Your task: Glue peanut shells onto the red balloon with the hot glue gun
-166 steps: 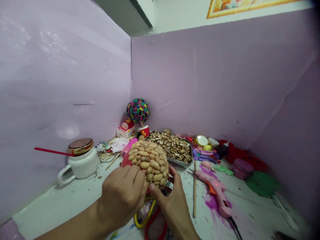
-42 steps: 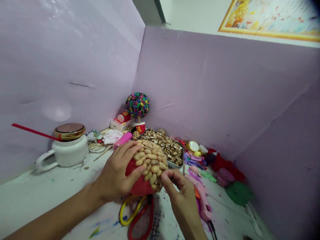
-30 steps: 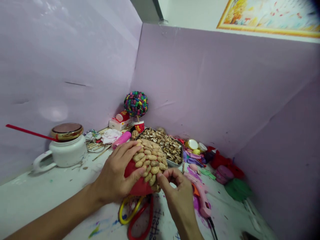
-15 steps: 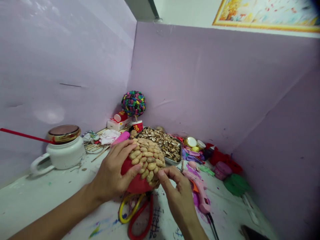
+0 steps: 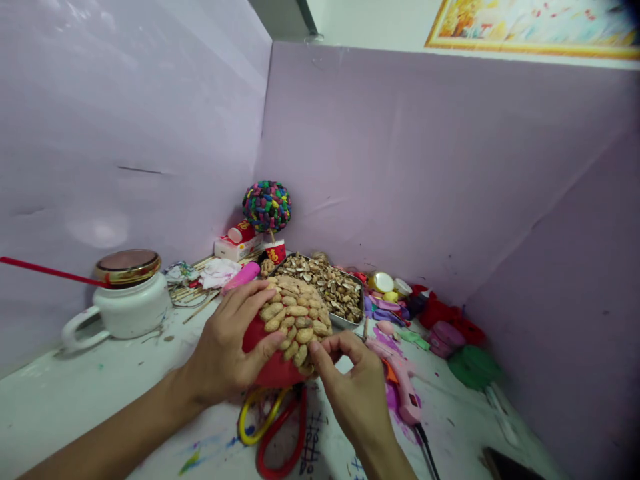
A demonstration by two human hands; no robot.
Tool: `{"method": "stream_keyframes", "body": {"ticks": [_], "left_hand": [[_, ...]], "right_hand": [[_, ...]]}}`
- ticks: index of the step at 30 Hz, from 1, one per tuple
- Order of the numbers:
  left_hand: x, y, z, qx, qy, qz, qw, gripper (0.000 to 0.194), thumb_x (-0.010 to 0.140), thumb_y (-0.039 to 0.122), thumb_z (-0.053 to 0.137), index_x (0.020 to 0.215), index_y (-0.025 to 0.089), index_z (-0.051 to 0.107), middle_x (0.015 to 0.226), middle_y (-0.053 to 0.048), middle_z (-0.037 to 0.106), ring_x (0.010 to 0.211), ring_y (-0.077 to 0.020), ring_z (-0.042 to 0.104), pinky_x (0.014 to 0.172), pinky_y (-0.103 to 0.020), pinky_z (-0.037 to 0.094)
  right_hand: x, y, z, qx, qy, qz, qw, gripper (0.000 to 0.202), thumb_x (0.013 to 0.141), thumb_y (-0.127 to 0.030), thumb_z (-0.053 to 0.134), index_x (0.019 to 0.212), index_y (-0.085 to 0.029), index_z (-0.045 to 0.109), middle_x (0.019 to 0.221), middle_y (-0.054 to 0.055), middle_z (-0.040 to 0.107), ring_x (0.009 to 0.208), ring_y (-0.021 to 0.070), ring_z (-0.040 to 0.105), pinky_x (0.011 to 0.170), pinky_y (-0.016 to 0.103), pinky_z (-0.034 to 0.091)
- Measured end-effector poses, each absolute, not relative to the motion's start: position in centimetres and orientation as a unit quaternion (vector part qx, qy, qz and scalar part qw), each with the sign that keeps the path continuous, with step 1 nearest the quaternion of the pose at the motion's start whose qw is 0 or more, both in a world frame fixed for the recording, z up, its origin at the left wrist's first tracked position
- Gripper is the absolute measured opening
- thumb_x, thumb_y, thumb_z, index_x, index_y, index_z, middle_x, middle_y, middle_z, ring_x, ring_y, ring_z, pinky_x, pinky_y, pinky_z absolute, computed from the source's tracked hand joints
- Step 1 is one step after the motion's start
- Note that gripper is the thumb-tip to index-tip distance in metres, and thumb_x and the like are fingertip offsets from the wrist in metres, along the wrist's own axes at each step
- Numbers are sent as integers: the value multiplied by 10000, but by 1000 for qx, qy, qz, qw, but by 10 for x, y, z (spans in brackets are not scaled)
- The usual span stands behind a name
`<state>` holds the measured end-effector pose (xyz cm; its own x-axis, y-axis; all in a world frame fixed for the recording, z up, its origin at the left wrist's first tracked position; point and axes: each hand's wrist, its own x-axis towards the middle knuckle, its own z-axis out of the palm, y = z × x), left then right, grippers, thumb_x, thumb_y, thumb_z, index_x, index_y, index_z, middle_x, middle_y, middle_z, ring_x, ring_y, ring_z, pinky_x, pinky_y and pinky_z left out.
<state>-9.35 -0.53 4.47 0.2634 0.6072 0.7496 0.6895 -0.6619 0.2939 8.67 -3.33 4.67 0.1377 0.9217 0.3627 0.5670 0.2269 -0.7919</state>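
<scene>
In front of the tray (image 5: 346,324), the red ball (image 5: 279,369), partly covered with peanuts (image 5: 302,321), was held by the curved left hand (image 5: 225,347). The narrowed right hand (image 5: 356,383) touched its peanuts, whether gripping one I couldn't tell. Right of the tray, nearer, lay a pink glue gun (image 5: 406,395).

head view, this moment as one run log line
left hand: holding red ball; right hand: at peanuts' lower edge; glue gun: on table

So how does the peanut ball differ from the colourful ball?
The peanut ball is tan and part bare red; the colourful ball is multicoloured, with no bare patch showing. The left hand holds the peanut ball; the colourful ball stands on a stick. Both look bumpy.
</scene>
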Motion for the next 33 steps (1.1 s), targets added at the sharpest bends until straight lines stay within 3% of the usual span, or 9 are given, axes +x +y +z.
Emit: {"method": "stream_keyframes", "body": {"ticks": [4, 9, 25, 33], "left_hand": [[-94, -5, 45, -792, -408, -452, 44, 467, 774, 286, 551, 1208, 174, 421, 1257, -125, 449, 1170, -263, 413, 979, -443, 362], [-100, 0, 44, -787, -420, -451, 36, 443, 784, 297, 536, 1199, 183, 431, 1246, -120, 462, 1173, -257, 415, 989, -439, 356], [-101, 1, 43, -794, -413, -444, 45, 431, 791, 293, 528, 1202, 210, 427, 1245, -96, 474, 1170, -258, 432, 992, -443, 354], [-103, 3, 44, -792, -414, -448, 34, 419, 789, 284, 530, 1190, 212, 434, 1239, -97, 478, 1170, -258, 433, 993, -450, 351]], "right_hand": [[87, -35, 46, -583, -654, 140, 461, 219, 779, -309, 514, 595, -191, 518, 611, 0, 548, 603, 157, 516, 585, 275, 381], [92, -34, 48, -542, -661, 209, 474, 236, 812, -338, 481, 636, -188, 530, 638, 2, 559, 625, 154, 524, 596, 263, 400], [82, -28, 47, -585, -623, 168, 492, 220, 737, -329, 592, 583, -196, 509, 622, -13, 545, 579, 139, 507, 554, 251, 377], [85, -29, 46, -541, -645, 181, 509, 234, 797, -332, 528, 613, -189, 518, 636, -9, 540, 598, 134, 500, 567, 249, 377]]}}
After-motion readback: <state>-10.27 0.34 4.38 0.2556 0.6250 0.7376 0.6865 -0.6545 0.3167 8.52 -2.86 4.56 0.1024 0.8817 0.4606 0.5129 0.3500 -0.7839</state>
